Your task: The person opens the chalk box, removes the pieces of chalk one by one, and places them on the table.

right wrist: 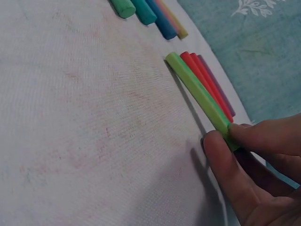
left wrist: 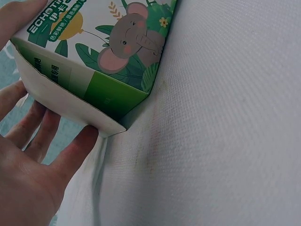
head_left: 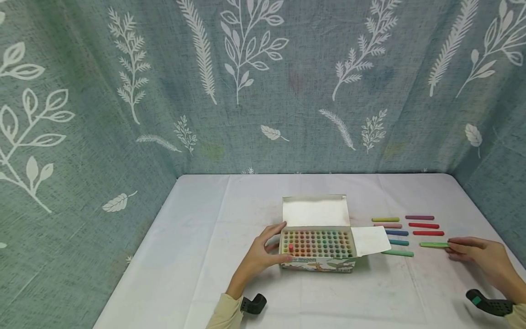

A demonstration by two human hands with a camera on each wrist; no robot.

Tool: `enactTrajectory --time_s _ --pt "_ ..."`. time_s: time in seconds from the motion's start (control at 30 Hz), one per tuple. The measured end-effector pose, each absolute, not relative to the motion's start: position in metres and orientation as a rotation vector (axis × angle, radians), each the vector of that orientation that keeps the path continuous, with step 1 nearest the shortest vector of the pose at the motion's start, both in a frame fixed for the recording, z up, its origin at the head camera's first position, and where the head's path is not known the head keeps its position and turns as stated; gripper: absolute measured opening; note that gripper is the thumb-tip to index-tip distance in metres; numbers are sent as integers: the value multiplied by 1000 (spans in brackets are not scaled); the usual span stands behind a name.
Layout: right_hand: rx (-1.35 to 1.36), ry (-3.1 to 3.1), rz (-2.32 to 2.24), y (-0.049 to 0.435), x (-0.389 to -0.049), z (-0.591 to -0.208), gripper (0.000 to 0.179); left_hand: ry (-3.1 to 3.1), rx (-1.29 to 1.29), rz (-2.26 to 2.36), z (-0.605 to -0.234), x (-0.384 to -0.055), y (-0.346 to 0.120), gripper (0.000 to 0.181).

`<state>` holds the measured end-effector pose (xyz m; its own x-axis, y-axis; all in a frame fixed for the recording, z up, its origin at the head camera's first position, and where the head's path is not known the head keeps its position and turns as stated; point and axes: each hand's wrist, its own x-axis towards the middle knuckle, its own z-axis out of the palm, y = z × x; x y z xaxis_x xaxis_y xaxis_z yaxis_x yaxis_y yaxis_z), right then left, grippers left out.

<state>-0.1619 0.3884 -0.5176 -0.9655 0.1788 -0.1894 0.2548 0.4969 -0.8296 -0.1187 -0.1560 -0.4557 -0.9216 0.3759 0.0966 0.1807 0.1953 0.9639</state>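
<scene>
My left hand (head_left: pixel 260 250) holds the left end of an open chalk box (head_left: pixel 320 265), thumb at the front and fingers behind. In the left wrist view its fingers touch the white end flap (left wrist: pixel 70 103), beside the printed elephant. The box's holed insert (head_left: pixel 318 242) has one red chalk stick (head_left: pixel 291 247) standing near the front left. At the right, my right hand (head_left: pixel 485 256) pinches the near end of a light green chalk stick (right wrist: pixel 200 94) between thumb and fingers. That stick slants just above the cloth, casting a shadow below it.
Two red sticks (head_left: pixel 428 233) and a purple stick (head_left: pixel 419 218) lie behind the held one. Left of them lie yellow (head_left: pixel 385 220), pink (head_left: pixel 388 226), blue (head_left: pixel 397 233), teal (head_left: pixel 398 242) and green sticks (head_left: pixel 397 253). The box's right flap (head_left: pixel 371 241) sticks out toward these.
</scene>
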Motion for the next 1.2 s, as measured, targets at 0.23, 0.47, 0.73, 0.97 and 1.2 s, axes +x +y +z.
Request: enactTrajectory --time_s 0.23,0.47,0.73,0.97,1.2 --pt "436 2736 -1374 387 -166 -520 42 2308 536 1812 -455 -120 -157 83" --pt "394 2857 -1226 377 -168 -512 40 2308 525 1803 -454 -120 -158 83" --pt "202 2948 -1161 344 -156 -477 29 2298 515 1819 -458 -120 -161 84" --pt "-77 3038 -1152 318 -150 -446 24 2289 521 1827 -457 -121 -161 83" --pt "-344 3092 -1201 285 -145 -415 16 2272 536 1833 -458 -121 -158 84"
